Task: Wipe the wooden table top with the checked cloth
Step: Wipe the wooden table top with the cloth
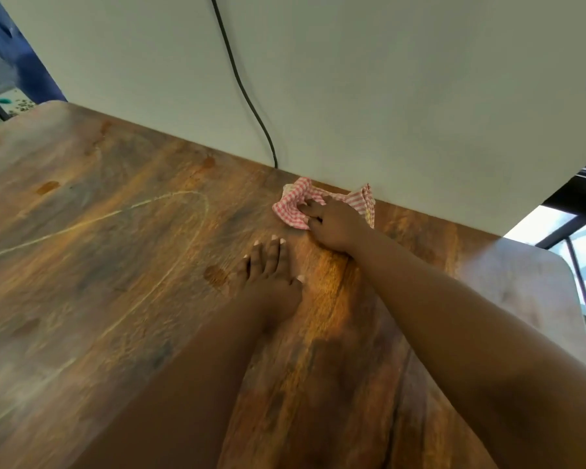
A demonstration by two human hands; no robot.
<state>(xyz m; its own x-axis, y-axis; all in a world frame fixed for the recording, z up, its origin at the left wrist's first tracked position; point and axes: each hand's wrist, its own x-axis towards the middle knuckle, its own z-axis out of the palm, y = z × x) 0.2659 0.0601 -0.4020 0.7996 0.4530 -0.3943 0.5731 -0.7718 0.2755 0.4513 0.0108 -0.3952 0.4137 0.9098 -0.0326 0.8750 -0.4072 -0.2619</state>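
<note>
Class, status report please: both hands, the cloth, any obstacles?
Right hand gripping checked cloth at the wall edge. Left hand flat on wooden table top. Black cable hangs nearby, clear of cloth.

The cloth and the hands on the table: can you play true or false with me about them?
1. The right hand is on the checked cloth. True.
2. The cloth lies in the middle of the table. False: it is at the far edge, against the white wall.
3. The left hand rests flat on the bare wood. True.
4. The left hand holds a spray bottle. False: it holds nothing.
5. A black cable runs down the wall. True.
6. The cloth is blue. False: it is red and white.
</note>
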